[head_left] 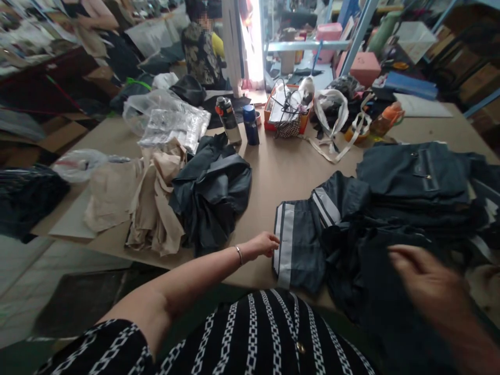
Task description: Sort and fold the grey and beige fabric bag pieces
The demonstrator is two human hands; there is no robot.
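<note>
My left hand (266, 244) reaches to the left edge of a dark grey cloth piece with light grey bands (304, 250), its fingers closed at that edge. The piece lies flat at the table's front edge. My right hand (425, 273), smeared by motion, is over dark cloth (385, 297) at the right; whether its fingers grip it I cannot tell. Between the hands is a crumpled heap of dark fabric, with another light-banded part (327, 205) behind the flat piece.
A stack of dark garment pieces with a zip pocket (414, 172) lies at the right. Crumpled dark cloth (214, 192) and beige cloth (156, 203) lie at the left. Behind stand bottles (251, 125) and an orange box (269, 123). People (201, 52) are beyond the table.
</note>
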